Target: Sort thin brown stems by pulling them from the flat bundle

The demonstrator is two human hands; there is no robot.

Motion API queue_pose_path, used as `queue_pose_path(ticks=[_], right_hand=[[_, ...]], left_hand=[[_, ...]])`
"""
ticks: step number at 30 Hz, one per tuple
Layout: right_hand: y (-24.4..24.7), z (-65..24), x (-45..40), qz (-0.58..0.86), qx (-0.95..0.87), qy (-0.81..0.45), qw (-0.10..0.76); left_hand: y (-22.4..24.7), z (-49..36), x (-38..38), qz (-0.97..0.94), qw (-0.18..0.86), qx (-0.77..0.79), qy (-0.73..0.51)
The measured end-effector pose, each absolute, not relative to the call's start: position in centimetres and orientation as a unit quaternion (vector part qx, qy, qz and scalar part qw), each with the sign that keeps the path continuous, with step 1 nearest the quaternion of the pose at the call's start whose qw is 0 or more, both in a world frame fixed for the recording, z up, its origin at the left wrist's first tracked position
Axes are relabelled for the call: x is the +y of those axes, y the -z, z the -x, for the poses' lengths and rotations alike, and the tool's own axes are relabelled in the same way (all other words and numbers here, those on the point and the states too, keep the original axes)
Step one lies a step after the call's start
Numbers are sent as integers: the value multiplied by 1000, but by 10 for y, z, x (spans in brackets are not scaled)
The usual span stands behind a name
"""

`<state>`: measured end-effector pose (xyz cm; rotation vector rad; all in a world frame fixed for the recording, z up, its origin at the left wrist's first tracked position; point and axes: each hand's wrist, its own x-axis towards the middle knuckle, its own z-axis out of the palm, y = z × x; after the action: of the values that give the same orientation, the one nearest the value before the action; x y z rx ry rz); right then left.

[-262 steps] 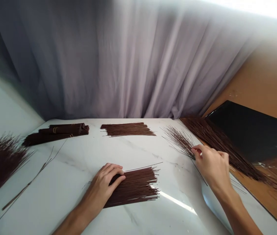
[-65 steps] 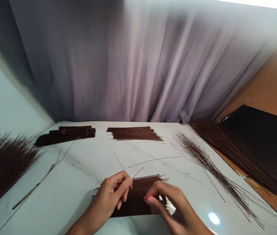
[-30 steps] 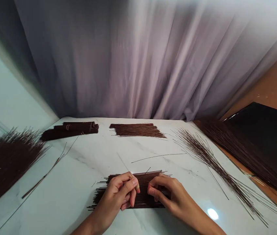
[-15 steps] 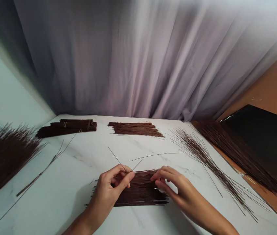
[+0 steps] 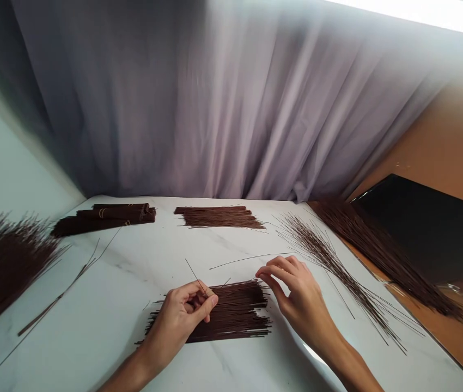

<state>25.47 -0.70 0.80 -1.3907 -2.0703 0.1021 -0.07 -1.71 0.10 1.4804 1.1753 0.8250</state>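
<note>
Between the thumb and forefinger of my left hand (image 5: 184,311) is a thin dark brown stick (image 5: 194,275), its free end pointing up and left. That hand hovers over the near side of a flat layer of similar brown sticks (image 5: 239,313), laid side by side on the table in front of me. My right hand (image 5: 294,286) is at the layer's far right corner, thumb and forefinger pinched together; whatever is between those fingertips is too small to make out. A second short stick end (image 5: 226,282) shows just beyond my left fingertips.
A single long stick (image 5: 248,260) lies behind the layer. Tied brown bundles (image 5: 109,215) and a flat stack of sticks (image 5: 221,216) are at the back. Loose sticks (image 5: 333,261) spread at right, beside a longer pile (image 5: 382,256). A big bundle (image 5: 11,267) lies at left.
My right hand has moved up, off the top of the layer to its far corner. My left hand has lowered slightly with the stick. The whole view has shifted a little.
</note>
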Motion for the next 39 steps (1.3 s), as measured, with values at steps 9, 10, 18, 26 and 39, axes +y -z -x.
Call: queue_pose_path(ticks=[9,10,18,26,39], right_hand=[[-14,-262,-10,507,-780,-102,351],[-13,-264,-10,507,-783,-84,350],[-28,-222,-32,441,-787,54,427],[-21,-198,-36,410,-842,201,286],[7,-225,-17,495,-776,181,347]], left_hand=[[-13,3,-21,-624,555,458,-305],[-14,3,-20,-626,558,455,-300],[-3,5,-15,-624,531,489,-300],[14,0,-21,-654,500,486,-293],[10,3,-16,-606,547,490,-306]])
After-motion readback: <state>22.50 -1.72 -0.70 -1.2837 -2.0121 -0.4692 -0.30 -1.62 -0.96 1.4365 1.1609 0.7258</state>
